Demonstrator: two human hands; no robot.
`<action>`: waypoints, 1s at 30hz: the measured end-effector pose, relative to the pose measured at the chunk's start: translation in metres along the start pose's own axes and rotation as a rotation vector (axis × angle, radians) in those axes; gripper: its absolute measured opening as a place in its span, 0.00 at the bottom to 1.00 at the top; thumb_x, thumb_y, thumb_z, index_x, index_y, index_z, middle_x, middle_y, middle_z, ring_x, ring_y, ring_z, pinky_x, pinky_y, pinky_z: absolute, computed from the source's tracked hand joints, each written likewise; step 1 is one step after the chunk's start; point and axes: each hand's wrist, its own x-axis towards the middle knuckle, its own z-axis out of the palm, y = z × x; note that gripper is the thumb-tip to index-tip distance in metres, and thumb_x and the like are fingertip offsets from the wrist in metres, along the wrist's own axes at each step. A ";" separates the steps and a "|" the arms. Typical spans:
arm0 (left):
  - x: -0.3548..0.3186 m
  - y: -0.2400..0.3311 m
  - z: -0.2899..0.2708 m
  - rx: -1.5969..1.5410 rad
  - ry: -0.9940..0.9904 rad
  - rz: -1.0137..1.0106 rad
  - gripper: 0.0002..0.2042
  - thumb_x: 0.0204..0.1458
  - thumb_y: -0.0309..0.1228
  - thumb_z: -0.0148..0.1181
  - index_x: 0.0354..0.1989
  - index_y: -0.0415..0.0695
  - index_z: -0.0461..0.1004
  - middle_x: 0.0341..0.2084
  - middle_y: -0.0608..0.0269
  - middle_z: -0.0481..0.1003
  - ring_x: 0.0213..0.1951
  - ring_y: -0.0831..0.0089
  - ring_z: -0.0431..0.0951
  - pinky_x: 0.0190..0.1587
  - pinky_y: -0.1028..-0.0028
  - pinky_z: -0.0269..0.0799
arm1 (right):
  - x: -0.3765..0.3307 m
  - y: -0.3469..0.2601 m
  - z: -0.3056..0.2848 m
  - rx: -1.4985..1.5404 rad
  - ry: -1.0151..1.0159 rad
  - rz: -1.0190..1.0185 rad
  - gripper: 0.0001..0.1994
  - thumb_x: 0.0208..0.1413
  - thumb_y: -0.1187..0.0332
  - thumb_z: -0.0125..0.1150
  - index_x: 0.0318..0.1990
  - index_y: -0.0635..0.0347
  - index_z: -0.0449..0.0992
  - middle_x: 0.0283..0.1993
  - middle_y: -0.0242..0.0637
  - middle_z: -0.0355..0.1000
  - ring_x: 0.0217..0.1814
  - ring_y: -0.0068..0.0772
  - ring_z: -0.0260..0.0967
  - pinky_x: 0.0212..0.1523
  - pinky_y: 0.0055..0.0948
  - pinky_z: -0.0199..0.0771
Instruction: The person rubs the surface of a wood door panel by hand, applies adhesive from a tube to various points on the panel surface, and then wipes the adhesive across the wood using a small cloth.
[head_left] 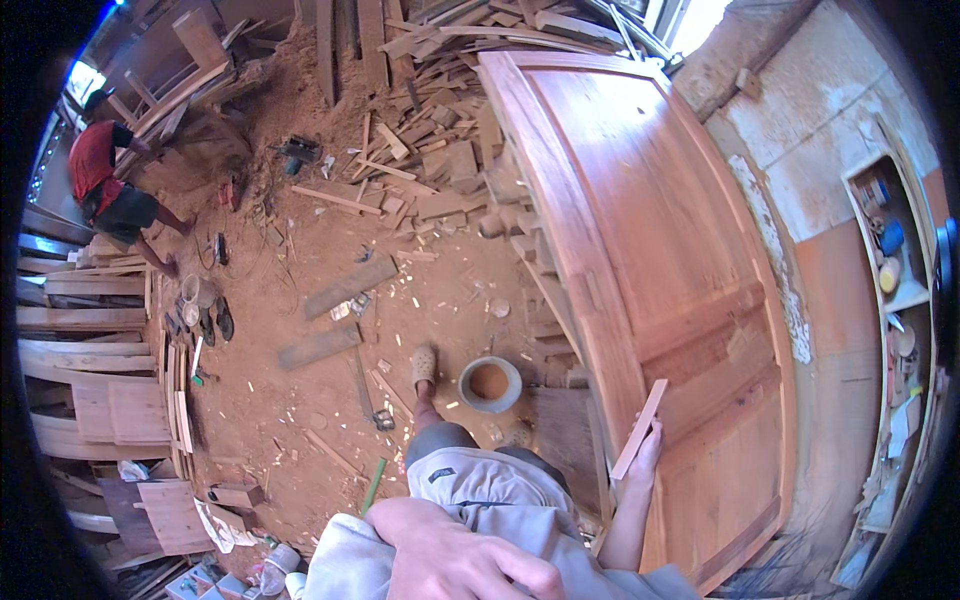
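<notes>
Wood strip [640, 428] is slanting up and to the right in your right hand [648, 456], in front of the left part of a large panelled door [640, 200]. Your right hand is clamping the strip along its lower half; the wood is covering part of the hand, so full finger placement is not showing. Whether strip and door are touching cannot be told.

Your left hand [465, 560] is appearing very close to the lens, in front of your pale grey jacket [345, 565]. The lower edge is cutting off its fingers; whether it is gripping anything cannot be told.

The door's lower left corner is disappearing behind your forearm and sleeve. A bucket [488, 407] is standing near your forward foot, holding brown matter that is hard to identify. Farther out, wood offcuts [430, 170] are lying heaped, partly hiding behind the door. On your left, stacked boards [80, 318] are running into the dark rim. Beyond them, a co-worker [95, 165] is bending toward timber, hands too small to read. On your right, a shelf unit [908, 298] is holding small, indistinct items.
</notes>
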 end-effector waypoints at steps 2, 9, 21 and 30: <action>0.005 0.021 -0.042 0.016 0.013 0.004 0.25 0.61 0.50 0.44 0.38 0.34 0.73 0.19 0.57 0.70 0.24 0.69 0.70 0.30 0.70 0.65 | 0.011 0.006 0.053 0.022 -0.069 0.027 0.12 0.58 0.58 0.49 0.40 0.54 0.74 0.27 0.26 0.68 0.26 0.20 0.65 0.25 0.19 0.65; 0.028 0.088 -0.165 0.114 0.067 0.015 0.25 0.61 0.48 0.42 0.38 0.34 0.73 0.22 0.55 0.72 0.28 0.68 0.72 0.31 0.70 0.66 | -0.022 0.013 0.278 0.290 -0.360 0.268 0.12 0.55 0.64 0.48 0.40 0.62 0.71 0.29 0.36 0.70 0.26 0.27 0.69 0.25 0.27 0.72; -0.133 0.006 -0.386 1.144 0.650 -1.187 0.17 0.60 0.38 0.50 0.43 0.32 0.71 0.32 0.52 0.75 0.33 0.71 0.75 0.37 0.71 0.71 | 0.082 -0.077 0.334 0.265 -0.188 0.019 0.12 0.64 0.58 0.49 0.43 0.57 0.72 0.27 0.28 0.68 0.24 0.18 0.64 0.25 0.20 0.69; -0.408 0.030 -0.467 1.352 0.313 -2.080 0.17 0.61 0.43 0.50 0.38 0.38 0.72 0.25 0.60 0.75 0.27 0.73 0.75 0.30 0.74 0.72 | 0.323 -0.099 0.391 -0.968 0.261 -0.841 0.18 0.60 0.69 0.52 0.58 0.57 0.69 0.51 0.53 0.66 0.53 0.55 0.64 0.53 0.47 0.65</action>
